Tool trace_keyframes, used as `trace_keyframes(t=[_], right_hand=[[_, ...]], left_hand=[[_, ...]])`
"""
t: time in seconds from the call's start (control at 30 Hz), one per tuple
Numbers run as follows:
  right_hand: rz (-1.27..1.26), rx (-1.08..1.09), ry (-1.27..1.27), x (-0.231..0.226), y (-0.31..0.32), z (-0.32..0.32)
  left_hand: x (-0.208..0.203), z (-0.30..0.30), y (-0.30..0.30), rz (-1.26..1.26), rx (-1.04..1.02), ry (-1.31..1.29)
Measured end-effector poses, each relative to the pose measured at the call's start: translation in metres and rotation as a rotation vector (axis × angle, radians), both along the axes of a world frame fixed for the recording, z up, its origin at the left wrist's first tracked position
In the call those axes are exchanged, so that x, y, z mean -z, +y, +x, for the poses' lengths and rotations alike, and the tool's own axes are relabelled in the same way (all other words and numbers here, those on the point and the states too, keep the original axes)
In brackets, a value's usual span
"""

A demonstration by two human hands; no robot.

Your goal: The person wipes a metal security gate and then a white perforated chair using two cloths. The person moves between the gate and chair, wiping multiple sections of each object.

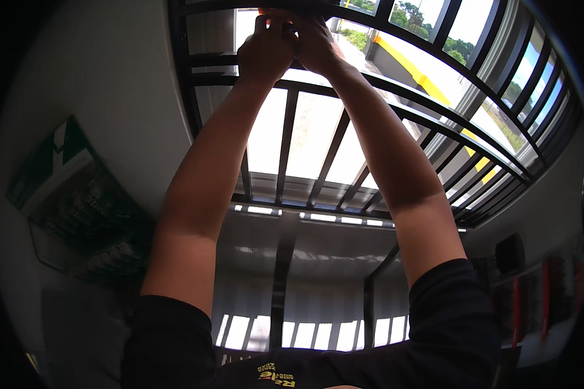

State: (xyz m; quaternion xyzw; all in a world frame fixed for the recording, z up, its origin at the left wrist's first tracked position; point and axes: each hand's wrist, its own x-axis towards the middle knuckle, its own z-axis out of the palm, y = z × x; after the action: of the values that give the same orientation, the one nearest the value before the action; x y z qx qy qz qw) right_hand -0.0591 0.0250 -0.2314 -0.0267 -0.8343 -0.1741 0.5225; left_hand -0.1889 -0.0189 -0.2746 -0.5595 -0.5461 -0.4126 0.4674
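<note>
Both my arms reach up to a dark metal window grille (286, 142). My left hand (266, 55) is closed, its fingers curled at the grille near the upper left side of the window. Right beside it, touching or nearly touching, is my right hand (313, 45), also closed with bent fingers. A small orange-red patch (274, 11) shows just above the fingers at the top edge of the view. What the fingers grip is hidden by the hands and shadow.
On the left wall hangs a dark green sign (78, 201). Beyond the bars, a low wall with a yellow top (422, 74) runs outside in bright light. At the right, a black box-shaped object (510, 253) is near red-striped panels (545, 295). Sunlit stripes cross a surface below.
</note>
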Motion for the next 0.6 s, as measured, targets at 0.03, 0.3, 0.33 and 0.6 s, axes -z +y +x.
trace_keyframes(t=[0.03,0.3,0.33,0.6], right_hand=[[-0.073,-0.009,0.045,0.004,0.007,-0.002],[-0.639,0.186,-0.116,-0.007,-0.001,-0.049],[-0.569,0.219,-0.035,-0.007,-0.004,-0.047],[-0.319,0.738,-0.104,-0.01,0.029,0.048]], left_hand=[[0.004,0.005,-0.002,0.018,0.12,-0.177],[0.01,-0.03,-0.02,0.029,0.583,-0.679],[0.009,-0.035,-0.019,0.03,0.547,-0.629],[0.016,-0.026,-0.033,-0.064,0.505,-0.662]])
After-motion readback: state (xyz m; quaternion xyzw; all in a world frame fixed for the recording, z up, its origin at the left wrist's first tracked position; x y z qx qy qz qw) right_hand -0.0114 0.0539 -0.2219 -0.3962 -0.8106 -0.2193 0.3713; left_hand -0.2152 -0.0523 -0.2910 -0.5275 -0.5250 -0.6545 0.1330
